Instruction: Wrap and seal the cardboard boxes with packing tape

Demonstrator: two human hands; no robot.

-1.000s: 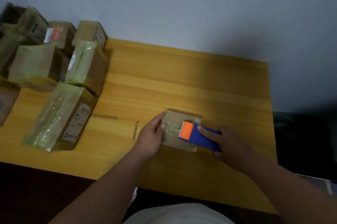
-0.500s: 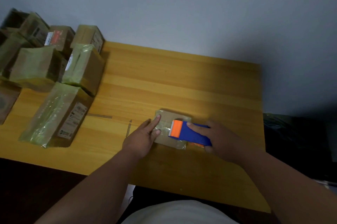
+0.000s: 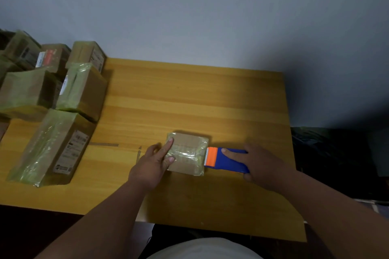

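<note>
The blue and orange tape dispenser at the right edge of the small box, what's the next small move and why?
Probably tilt the blue and orange tape dispenser so its serrated edge cuts the tape: it sits just past the right edge of the small tape-wrapped cardboard box, gripped by the right hand, while the left hand pins the box.

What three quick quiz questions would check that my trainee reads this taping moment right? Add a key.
1. True or false: the tape dispenser sits on top of the small box.
2. Which hand pins the small box down: A) left hand, B) right hand, C) neither?
3. Fill in: the wrapped boxes are stacked at the table's far ____ corner.

Key
1. False: it is at the box's right edge, on the table side.
2. A: its fingers press on the box's left side; the right hand grips the dispenser.
3. Left.
</note>
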